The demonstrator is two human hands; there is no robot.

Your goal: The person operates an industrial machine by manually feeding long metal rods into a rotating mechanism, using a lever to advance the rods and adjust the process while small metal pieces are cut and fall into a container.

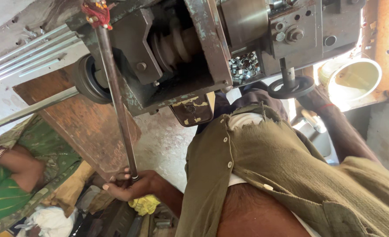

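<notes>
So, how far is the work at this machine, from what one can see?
Seemingly done: a heap of small shiny metal pieces lies inside the machine. In hand: the left hand grips the long lever. The right hand reaches to the black handwheel, its grip hidden. One rod runs into the machine. Probably left: several long rods lie beside it.

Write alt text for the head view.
The person's left hand grips the lower end of a long metal lever on a worn green machine; the right hand is hidden behind a black handwheel. Another person in green sits at left.
</notes>
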